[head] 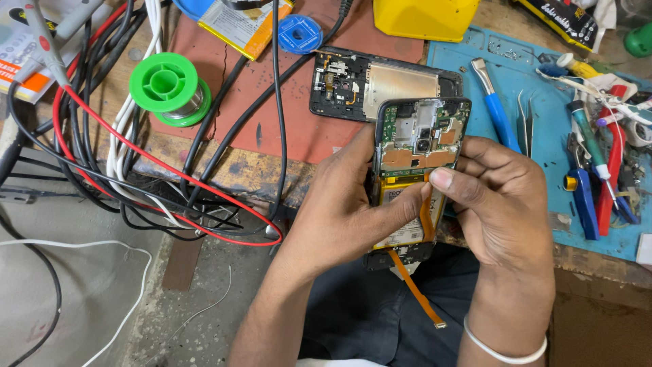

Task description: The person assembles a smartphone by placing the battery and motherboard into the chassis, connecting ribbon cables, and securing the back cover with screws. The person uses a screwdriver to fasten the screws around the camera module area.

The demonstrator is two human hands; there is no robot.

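I hold an opened phone (418,139) upright in front of me, its back cover off, with the circuit board, camera module and yellow battery showing. My left hand (346,204) grips its left side, thumb across the battery. My right hand (499,204) clasps the right side, thumb pressing at the battery's top edge by an orange strip. An orange flex cable (415,289) dangles from the phone's lower end. A white bangle sits on my right wrist.
A second opened phone frame (380,85) lies on a red mat (299,129). A green solder spool (168,87), tangled cables (122,170), a blue mat (543,136) with tweezers, screwdrivers and pliers, and a yellow box (424,17) surround it.
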